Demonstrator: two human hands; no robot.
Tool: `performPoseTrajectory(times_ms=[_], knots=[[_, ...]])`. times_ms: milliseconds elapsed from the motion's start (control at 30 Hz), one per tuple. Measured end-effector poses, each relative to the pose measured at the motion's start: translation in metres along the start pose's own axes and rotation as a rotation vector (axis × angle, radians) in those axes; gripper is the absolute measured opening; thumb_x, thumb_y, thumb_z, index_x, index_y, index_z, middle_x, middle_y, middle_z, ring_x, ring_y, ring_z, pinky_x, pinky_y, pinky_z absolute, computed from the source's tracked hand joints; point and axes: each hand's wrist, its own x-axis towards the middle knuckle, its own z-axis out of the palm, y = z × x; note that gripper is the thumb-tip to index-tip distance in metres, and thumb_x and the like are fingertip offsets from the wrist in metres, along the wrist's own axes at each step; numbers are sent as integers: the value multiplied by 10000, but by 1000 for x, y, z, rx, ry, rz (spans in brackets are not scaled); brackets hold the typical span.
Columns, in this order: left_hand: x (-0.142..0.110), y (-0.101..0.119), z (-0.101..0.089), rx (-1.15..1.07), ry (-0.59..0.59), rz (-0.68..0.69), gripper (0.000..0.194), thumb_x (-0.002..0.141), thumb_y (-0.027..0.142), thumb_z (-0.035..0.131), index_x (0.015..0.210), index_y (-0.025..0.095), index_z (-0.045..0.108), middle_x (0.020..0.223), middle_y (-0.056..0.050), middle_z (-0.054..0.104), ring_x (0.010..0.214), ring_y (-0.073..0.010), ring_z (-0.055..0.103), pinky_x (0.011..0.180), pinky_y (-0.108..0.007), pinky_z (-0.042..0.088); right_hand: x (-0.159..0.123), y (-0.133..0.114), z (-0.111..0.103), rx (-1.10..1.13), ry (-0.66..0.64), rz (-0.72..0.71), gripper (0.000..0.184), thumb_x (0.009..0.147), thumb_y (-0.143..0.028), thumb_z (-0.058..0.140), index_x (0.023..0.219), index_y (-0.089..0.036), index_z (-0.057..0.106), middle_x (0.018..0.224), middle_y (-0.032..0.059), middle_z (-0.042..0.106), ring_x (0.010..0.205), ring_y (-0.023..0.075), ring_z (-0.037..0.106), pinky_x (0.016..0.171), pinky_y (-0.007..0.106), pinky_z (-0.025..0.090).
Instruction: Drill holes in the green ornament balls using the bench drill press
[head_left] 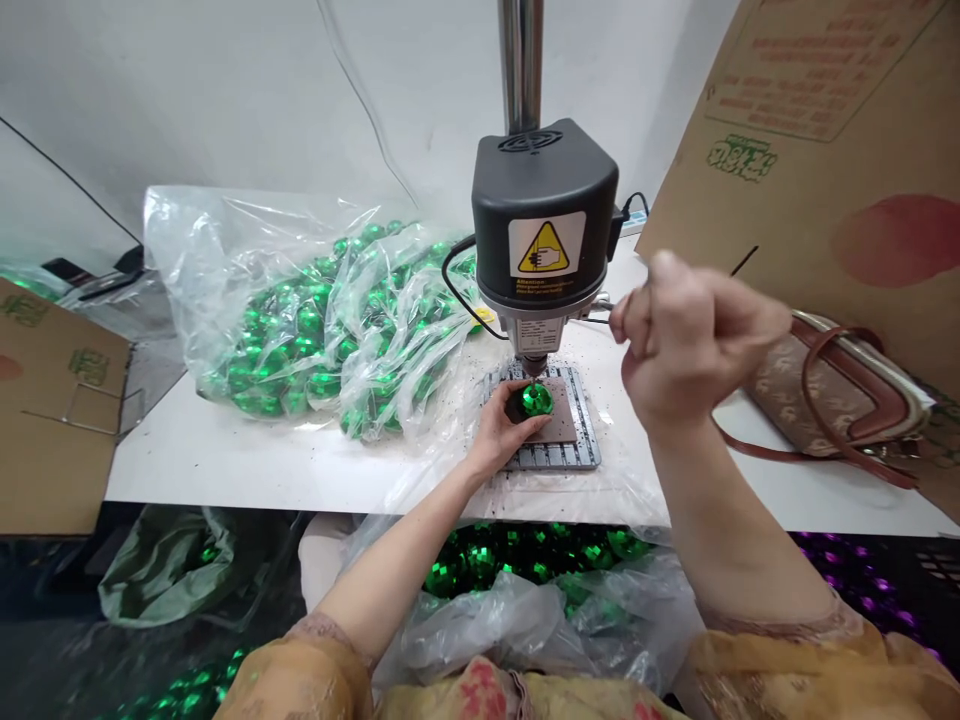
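Observation:
A small bench drill press with a black motor housing and a yellow warning label stands on the white table. Under its chuck, a shiny green mirror ball sits on a brown board laid over the slotted metal base. My left hand holds the ball from the left, fingers and thumb around its sides. The drill bit comes down onto the top of the ball. My right hand, slightly blurred, is closed in a fist around the press's feed lever at the right; most of the lever is hidden inside it.
A large clear plastic bag of green mirror balls lies left of the press. Another open bag of them rests at my lap. Cardboard boxes flank both sides. A brown handbag sits right. Dark shavings litter the base.

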Motion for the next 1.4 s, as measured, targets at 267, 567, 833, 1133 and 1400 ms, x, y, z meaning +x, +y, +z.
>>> performPoseTrajectory(times_ms=[267, 567, 833, 1133, 1400], knots=[[-55, 60, -38, 340, -136, -27, 488, 643, 449, 878, 990, 216, 626, 975, -50, 678, 922, -250, 633, 791, -356, 502, 36, -8, 19, 136, -10, 133, 465, 881, -158, 596, 456, -168, 408, 375, -73, 336, 335, 13, 306, 370, 225, 203], [-11, 46, -92, 1014, -80, -35, 292, 945, 98, 416, 1069, 166, 671, 1132, -179, 659, 1103, -323, 606, 933, -444, 471, 33, -3, 19, 157, 14, 93, 454, 891, -176, 593, 474, -170, 413, 382, -72, 340, 329, 25, 311, 356, 238, 204], [39, 12, -103, 1393, -43, -275, 344, 851, 27, 449, 1101, 115, 669, 1356, -278, 507, 1121, -414, 588, 850, -477, 486, 32, -4, 18, 161, 19, 106, 484, 863, -275, 664, 469, -171, 404, 380, -76, 331, 327, 20, 307, 352, 221, 209], [39, 18, -113, 1194, 10, -238, 385, 859, 188, 622, 1243, 170, 617, 1189, -223, 607, 1055, -379, 635, 861, -464, 501, 33, 0, 17, 143, 10, 87, 524, 847, -367, 700, 452, -190, 404, 380, -65, 335, 334, 36, 291, 358, 268, 204], [14, 28, -69, -259, -50, -190, 604, 826, 535, 696, 1315, 195, 593, 1106, -110, 704, 932, -219, 693, 816, -374, 573, 30, 0, 17, 121, 3, 59, 518, 884, -365, 656, 469, -192, 397, 398, -62, 326, 352, 30, 284, 376, 260, 221]])
